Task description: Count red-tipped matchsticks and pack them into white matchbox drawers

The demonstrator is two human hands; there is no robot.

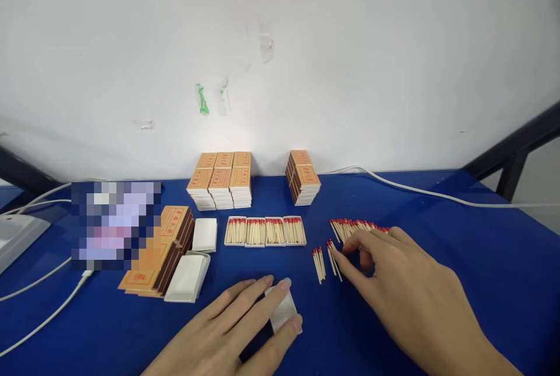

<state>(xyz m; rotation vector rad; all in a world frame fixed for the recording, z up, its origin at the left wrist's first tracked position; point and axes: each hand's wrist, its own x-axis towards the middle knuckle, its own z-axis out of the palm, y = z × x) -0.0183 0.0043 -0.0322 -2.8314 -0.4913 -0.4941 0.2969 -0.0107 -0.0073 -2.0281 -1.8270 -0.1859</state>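
Observation:
My left hand (pixel 238 326) has its fingers bent over a small white matchbox tray (pixel 283 309), with the thumb at its right corner and the index finger at the far edge. Part of that tray is covered by the fingers. At the right, my right hand (pixel 402 282) has thumb and index finger drawn together at a few red-tipped matchsticks (pixel 335 258). Left of these lies another small group of matchsticks (pixel 319 264). Behind the right hand, a larger pile of matchsticks (pixel 352 227) is partly covered. Several trays filled with matchsticks (pixel 265 231) stand side by side in a row.
Stacked orange matchboxes (pixel 221 180) stand at the wall, with a smaller stack (pixel 303 177) to their right. Flattened orange sleeves (pixel 160 250) lie at left beside white trays (pixel 188 277). A pixelated object (pixel 116 221) and white cables (pixel 48 329) are farther left.

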